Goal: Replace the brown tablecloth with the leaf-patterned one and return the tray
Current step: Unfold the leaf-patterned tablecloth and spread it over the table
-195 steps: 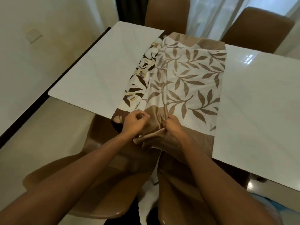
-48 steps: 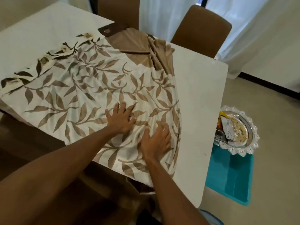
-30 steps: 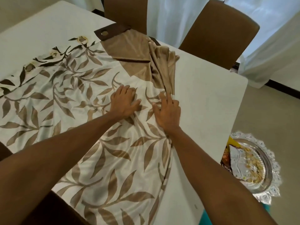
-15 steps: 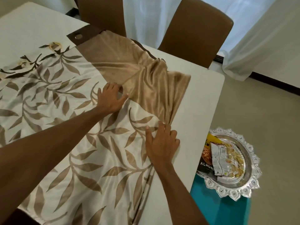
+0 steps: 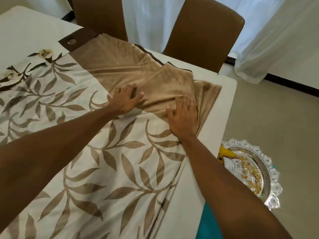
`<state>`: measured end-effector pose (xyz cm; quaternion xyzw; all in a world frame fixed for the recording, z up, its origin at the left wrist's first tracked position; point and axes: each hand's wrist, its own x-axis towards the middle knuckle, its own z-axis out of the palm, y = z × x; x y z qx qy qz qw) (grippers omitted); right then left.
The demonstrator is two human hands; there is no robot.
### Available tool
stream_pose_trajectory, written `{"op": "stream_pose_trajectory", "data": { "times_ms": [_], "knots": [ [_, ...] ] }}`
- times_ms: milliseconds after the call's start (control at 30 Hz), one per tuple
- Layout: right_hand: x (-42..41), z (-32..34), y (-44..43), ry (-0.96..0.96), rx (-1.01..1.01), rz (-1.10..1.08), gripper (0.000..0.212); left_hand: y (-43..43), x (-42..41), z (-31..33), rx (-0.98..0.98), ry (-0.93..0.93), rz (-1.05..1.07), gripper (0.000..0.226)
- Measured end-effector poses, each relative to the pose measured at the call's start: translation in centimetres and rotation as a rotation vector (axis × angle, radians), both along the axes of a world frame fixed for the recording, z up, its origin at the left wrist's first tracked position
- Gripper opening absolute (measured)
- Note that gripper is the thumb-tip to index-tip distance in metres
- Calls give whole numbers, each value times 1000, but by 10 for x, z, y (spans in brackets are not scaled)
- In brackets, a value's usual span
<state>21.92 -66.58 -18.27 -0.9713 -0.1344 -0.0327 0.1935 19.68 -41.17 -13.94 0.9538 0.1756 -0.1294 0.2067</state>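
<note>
Head view: the left hand (image 5: 125, 100) and right hand (image 5: 183, 116) both lie flat, fingers spread, on the leaf-patterned tablecloth (image 5: 120, 161) spread over the table (image 5: 222, 104). Each presses the cloth's rumpled tan border (image 5: 165, 83), the right one near the cloth's edge. Neither grips anything. The silver tray (image 5: 269, 171), holding snack packets (image 5: 231, 164), sits off the table over a teal object (image 5: 207, 223).

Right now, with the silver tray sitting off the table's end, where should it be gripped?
Take the silver tray by its broad scalloped rim, a hand on each of two opposite sides, coming from the open floor side; the table edge hides its other side. It lies flat over a teal surface with loose snack packets in it, so probably lift it level.
</note>
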Motion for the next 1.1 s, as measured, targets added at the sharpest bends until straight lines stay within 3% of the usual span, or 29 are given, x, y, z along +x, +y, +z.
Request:
{"op": "stream_pose_trajectory", "data": {
  "times_ms": [167, 300, 400, 800, 900, 1033, 1100],
  "knots": [
    [37, -2, -36, 35, 35, -50, 64, 2, 38, 7, -37, -17, -34, 86],
    [61, -2, -44, -1, 30, -15, 64, 3, 57, 6, 17, 153, -2, 92],
    [74, -3, -43, -1, 30, -8, 72, -2, 71, 0, 35, 182, 10, 93],
    [136, -4, -36, 35, 63, 65, 77, 8, 133, -21, 126, 152, 72, 111],
    [139, 0, -37, 59, 93, 95, 75, 5, 130, -24, 148, 77, 89, 104],
    [141, 13, -43, 158, 307, 104, 65, -35, 102, -32, 185, -184, -78, 87],
    [145, 22, -47, 267, 496, 93, 47, -65, 90, -39, 205, -174, -176, 84]
  ]
}}
